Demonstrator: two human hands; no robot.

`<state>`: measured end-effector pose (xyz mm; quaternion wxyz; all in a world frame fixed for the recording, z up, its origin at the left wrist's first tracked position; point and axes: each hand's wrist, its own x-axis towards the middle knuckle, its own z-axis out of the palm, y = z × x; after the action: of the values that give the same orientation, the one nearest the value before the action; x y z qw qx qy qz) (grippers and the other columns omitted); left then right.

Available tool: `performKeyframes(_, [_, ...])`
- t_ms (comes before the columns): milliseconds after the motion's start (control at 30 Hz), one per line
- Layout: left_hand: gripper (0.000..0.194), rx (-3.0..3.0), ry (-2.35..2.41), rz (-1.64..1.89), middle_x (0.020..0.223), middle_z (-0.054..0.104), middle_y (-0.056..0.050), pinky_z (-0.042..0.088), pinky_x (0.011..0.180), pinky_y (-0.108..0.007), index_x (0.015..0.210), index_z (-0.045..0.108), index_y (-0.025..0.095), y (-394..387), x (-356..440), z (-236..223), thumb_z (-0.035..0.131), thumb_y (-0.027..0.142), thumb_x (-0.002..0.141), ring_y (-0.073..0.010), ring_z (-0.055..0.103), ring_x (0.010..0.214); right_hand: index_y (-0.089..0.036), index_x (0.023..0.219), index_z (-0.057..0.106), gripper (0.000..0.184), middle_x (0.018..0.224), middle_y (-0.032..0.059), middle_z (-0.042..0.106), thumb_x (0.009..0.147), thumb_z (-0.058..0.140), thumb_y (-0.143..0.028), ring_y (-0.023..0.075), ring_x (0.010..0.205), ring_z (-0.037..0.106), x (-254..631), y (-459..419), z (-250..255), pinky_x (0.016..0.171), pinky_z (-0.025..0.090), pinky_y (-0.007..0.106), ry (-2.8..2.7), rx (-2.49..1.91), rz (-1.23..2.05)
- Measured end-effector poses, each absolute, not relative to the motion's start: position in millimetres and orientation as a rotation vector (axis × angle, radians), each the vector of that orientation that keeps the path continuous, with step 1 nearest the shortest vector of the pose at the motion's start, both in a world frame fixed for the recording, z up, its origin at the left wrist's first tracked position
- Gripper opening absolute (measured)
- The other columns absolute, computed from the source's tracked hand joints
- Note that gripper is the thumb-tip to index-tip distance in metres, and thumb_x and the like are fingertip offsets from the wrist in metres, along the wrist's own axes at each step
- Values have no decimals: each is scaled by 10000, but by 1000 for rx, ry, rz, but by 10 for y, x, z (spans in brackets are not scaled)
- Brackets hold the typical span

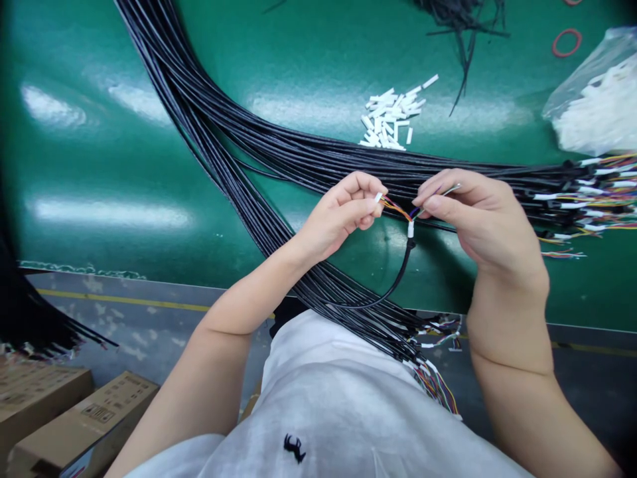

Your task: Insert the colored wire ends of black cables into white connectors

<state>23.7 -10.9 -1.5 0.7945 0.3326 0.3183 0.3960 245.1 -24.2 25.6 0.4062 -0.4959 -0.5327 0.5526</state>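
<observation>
My left hand (343, 216) is closed in a pinch on a small white connector (378, 197) above the green table (99, 166). My right hand (472, 212) pinches the thin coloured wires (398, 209) that fan out of one black cable (393, 282). That cable hangs in a curve between my hands, with a white sleeve (411, 230) at its stripped end. A thick bundle of black cables (223, 153) runs under both hands, from the upper left down to my lap.
A pile of white connectors (391, 119) lies beyond my hands. Cable ends with coloured wires (602, 192) spread at the right. A clear bag of white parts (597, 106) and red rubber rings (566, 42) sit at the upper right. Cardboard boxes (60, 418) stand on the floor, lower left.
</observation>
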Motion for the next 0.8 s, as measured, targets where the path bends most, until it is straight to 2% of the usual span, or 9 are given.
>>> performKeyframes(100, [376,686,680,845,738,601,54,443,565,-153,921,614,200,-105,236,-32,891,394,758,-17,507,607,-310,830,806,124,872,-11,773,849,869,-416,187,796,681,2426,-255,240,729,535,352,-1407,-1270,1400])
performKeyframes(267, [370,735,682,831,772,617,47,501,614,-176,963,611,208,-115,234,-61,861,422,795,-30,570,644,-302,816,798,205,867,-2,764,846,854,-496,198,798,677,2363,-280,227,731,524,366,-1550,-1300,1387])
performKeyframes(467, [360,779,650,838,876,666,16,537,670,-217,969,608,211,-109,213,-59,846,436,818,-65,638,756,-308,810,789,84,895,7,759,872,830,-350,225,872,706,2263,-333,207,748,543,394,-1560,-1310,1147])
performKeyframes(567, [350,786,632,845,882,660,17,536,674,-220,979,618,209,-108,217,-57,848,422,823,-64,637,763,-311,805,792,84,895,5,755,862,814,-252,217,870,712,2219,-350,200,712,544,376,-1541,-1288,1174])
performKeyframes(700, [358,793,578,839,870,670,24,546,694,-220,991,651,211,-111,232,-45,867,434,813,-61,634,750,-314,802,789,100,996,3,772,832,841,-235,221,947,728,2197,-362,158,725,589,375,-1493,-1259,1224])
performKeyframes(800, [394,849,588,847,926,705,9,582,762,-255,1032,679,227,-110,226,-44,866,495,812,-91,668,813,-314,819,790,87,1016,-8,776,844,843,-249,196,888,726,2197,-365,105,726,616,373,-1431,-1250,1246])
